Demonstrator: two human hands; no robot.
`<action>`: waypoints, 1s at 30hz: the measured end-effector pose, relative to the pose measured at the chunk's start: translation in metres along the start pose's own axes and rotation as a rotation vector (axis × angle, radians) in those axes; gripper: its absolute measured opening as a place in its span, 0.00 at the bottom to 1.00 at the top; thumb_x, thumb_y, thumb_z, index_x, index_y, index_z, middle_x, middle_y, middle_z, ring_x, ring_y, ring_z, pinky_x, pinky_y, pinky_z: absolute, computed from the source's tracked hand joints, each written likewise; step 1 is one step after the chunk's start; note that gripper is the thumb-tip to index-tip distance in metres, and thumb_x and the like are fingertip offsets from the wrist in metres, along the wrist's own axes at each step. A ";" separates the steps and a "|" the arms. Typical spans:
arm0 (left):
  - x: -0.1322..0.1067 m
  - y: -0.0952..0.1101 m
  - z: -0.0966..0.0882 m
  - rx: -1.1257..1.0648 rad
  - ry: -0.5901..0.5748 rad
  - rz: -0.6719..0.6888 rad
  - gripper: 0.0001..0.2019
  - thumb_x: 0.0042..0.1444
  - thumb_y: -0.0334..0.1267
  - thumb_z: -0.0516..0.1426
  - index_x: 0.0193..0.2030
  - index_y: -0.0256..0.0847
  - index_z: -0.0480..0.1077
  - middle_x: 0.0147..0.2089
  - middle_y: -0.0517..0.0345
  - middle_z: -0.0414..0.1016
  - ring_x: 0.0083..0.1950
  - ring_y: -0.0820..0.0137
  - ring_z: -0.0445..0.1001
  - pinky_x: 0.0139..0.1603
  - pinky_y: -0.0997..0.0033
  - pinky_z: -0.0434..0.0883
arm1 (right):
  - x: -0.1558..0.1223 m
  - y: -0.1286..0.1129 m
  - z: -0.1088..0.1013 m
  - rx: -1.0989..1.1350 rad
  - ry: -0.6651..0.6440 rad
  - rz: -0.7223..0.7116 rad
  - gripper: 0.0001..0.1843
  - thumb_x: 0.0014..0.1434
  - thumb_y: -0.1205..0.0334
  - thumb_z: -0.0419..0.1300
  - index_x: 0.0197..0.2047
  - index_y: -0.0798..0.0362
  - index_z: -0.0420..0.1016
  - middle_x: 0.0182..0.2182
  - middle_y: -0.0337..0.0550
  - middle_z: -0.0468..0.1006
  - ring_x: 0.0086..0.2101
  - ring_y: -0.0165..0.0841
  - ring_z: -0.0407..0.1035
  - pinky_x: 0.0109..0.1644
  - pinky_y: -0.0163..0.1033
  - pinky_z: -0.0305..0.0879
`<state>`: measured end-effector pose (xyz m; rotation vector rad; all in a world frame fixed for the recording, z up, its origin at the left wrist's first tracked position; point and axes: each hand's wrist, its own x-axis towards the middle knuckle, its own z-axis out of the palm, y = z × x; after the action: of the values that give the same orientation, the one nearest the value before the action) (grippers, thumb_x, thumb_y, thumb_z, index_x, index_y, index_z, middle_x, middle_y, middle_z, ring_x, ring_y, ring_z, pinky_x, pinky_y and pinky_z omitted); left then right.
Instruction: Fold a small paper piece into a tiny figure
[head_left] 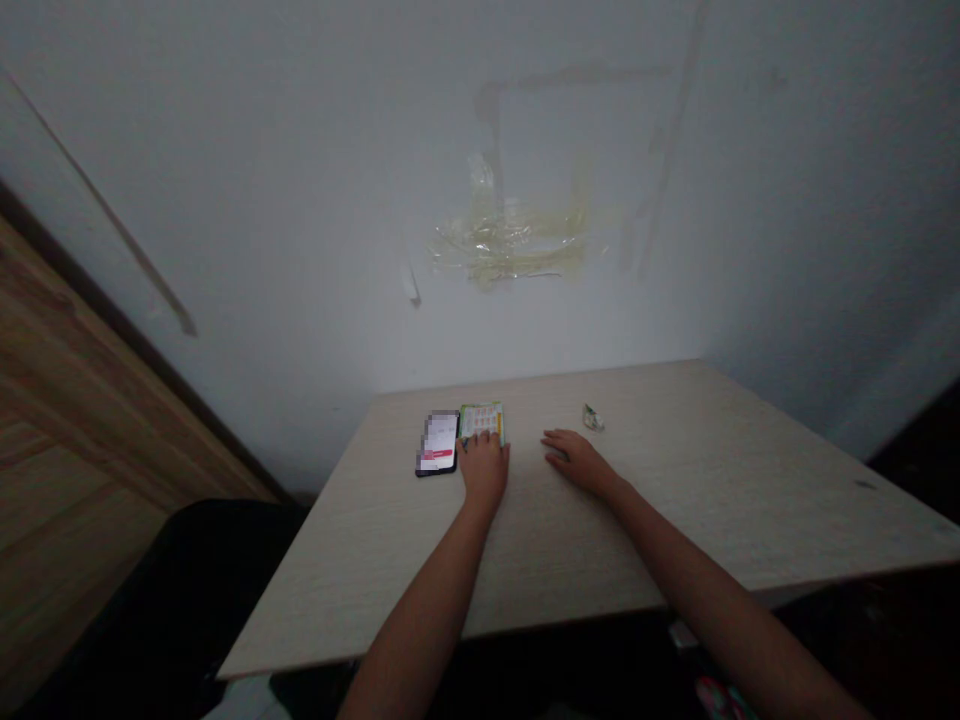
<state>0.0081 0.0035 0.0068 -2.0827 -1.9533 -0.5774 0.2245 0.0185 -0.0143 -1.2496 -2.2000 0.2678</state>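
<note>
My left hand (484, 467) lies on the near part of a small green and white printed packet (481, 415), its fingers stretched out over it. Just left of that hand is a phone (437, 443) with its screen lit, lying flat. My right hand (576, 459) rests on the table with its fingers apart and nothing in them. Beyond its knuckles, slightly to the right, lies a small crumpled piece (593, 418), whitish with some green; its kind is too small to make out.
The pale wooden table (720, 470) meets a white wall (300, 200) at its far edge. Clear tape (517, 240) is stuck on the wall. At the left stand wooden boards (90, 370) and a dark object (217, 560) beside the table.
</note>
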 end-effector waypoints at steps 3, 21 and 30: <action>0.000 0.000 -0.002 -0.009 -0.007 0.009 0.14 0.64 0.45 0.52 0.49 0.41 0.73 0.53 0.46 0.76 0.54 0.57 0.71 0.64 0.49 0.55 | 0.000 0.001 0.001 -0.004 -0.008 0.004 0.20 0.62 0.61 0.57 0.57 0.53 0.74 0.58 0.52 0.73 0.59 0.41 0.65 0.65 0.53 0.58; -0.001 0.015 -0.007 -0.325 0.098 0.219 0.06 0.61 0.43 0.58 0.36 0.47 0.75 0.59 0.58 0.74 0.65 0.62 0.64 0.72 0.41 0.42 | 0.000 0.005 0.003 0.130 0.069 -0.012 0.24 0.62 0.64 0.54 0.61 0.52 0.69 0.58 0.51 0.73 0.58 0.38 0.66 0.65 0.51 0.59; -0.003 0.017 0.006 -0.477 0.071 0.229 0.05 0.56 0.45 0.63 0.35 0.49 0.77 0.60 0.58 0.72 0.65 0.60 0.63 0.70 0.36 0.44 | 0.004 0.007 0.005 0.013 0.023 -0.188 0.26 0.57 0.76 0.53 0.52 0.42 0.78 0.55 0.42 0.76 0.55 0.38 0.68 0.61 0.52 0.62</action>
<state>0.0252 0.0023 0.0019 -2.4701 -1.6197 -1.1360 0.2252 0.0261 -0.0206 -1.0244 -2.2735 0.1912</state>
